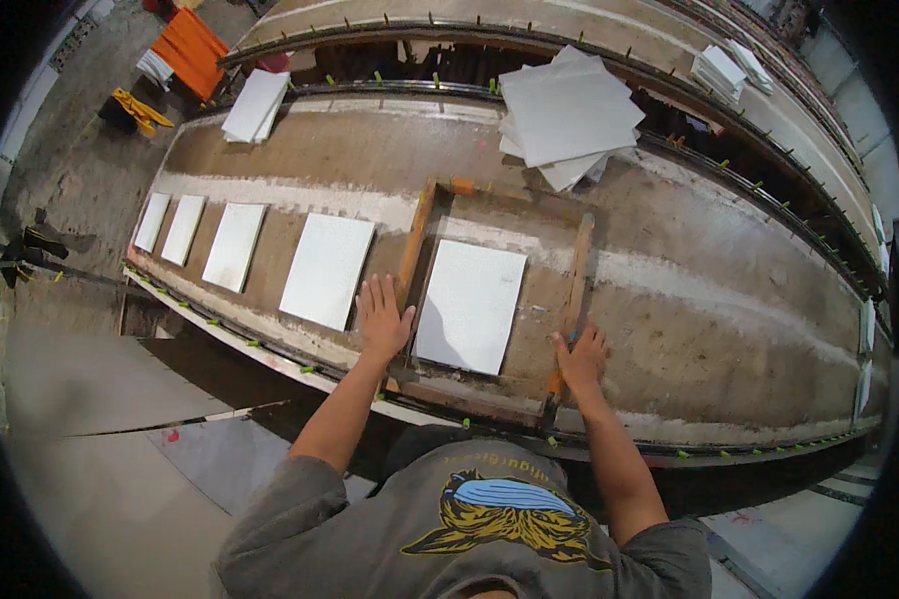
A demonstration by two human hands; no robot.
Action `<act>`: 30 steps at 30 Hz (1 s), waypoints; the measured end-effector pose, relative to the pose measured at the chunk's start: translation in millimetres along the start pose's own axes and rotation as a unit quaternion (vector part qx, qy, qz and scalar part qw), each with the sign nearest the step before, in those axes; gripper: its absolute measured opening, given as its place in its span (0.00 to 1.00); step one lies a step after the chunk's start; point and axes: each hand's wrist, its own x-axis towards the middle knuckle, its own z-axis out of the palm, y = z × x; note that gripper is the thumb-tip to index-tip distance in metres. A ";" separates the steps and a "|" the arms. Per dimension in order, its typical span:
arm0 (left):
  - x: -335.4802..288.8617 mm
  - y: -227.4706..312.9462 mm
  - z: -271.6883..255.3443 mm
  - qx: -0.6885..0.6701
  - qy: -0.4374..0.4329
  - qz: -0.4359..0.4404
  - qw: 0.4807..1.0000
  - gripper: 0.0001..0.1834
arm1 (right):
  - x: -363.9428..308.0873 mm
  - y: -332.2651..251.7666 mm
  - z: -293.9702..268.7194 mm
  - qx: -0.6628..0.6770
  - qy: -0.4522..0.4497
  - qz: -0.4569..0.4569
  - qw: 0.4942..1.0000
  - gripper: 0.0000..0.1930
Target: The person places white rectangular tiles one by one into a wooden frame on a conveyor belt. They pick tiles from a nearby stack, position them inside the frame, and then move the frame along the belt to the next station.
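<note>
A rectangular wooden frame [581, 262] lies on the long, sandy brown table bed, around one white square panel [474, 299]. At the frame's left bar rests my left hand [382, 321], its fingers stretched out and its thumb apart. My right hand [582, 359] straddles the right bar, fingers bent over one side and thumb on the other. Just left of the frame is another white panel [328, 270], close to my left fingertips. Farther left, a white panel [235, 247] and two narrower-looking ones continue the row, spaced apart.
A fanned stack of white panels [569, 110] lies beyond the frame, on the bed's far edge. Another small stack [257, 105] sits at the far left. A dark rail with green clips [400, 85] borders the bed. Behind runs a second long bed [559, 20].
</note>
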 end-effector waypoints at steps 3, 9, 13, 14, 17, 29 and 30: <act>-11.5 2.4 -3.3 0.034 -0.004 0.037 0.999 0.46 | -19.3 -4.6 7.1 -0.020 0.055 -0.075 0.996 0.41; -27.7 55.3 30.0 0.026 -0.072 0.223 0.972 0.41 | -41.8 -78.3 46.9 0.028 -0.028 -0.288 0.957 0.17; -32.7 57.4 49.1 0.017 -0.148 0.194 0.970 0.39 | -44.0 -118.8 63.9 0.223 -0.124 -0.279 0.926 0.21; -31.5 54.1 49.1 0.014 -0.151 0.190 0.970 0.39 | -34.1 -119.3 76.7 0.224 -0.124 -0.268 0.929 0.22; -28.3 59.7 41.7 0.006 -0.089 0.227 0.970 0.38 | 8.2 -94.6 147.2 0.201 -0.121 -0.199 0.952 0.24; -19.9 4.8 -11.3 0.023 -0.010 0.088 0.996 0.43 | -10.9 -29.2 16.9 -0.040 0.120 -0.054 0.991 0.31; -21.5 -6.9 -12.9 0.003 0.030 0.061 0.998 0.43 | -19.1 -20.1 7.7 -0.060 0.123 -0.021 0.990 0.35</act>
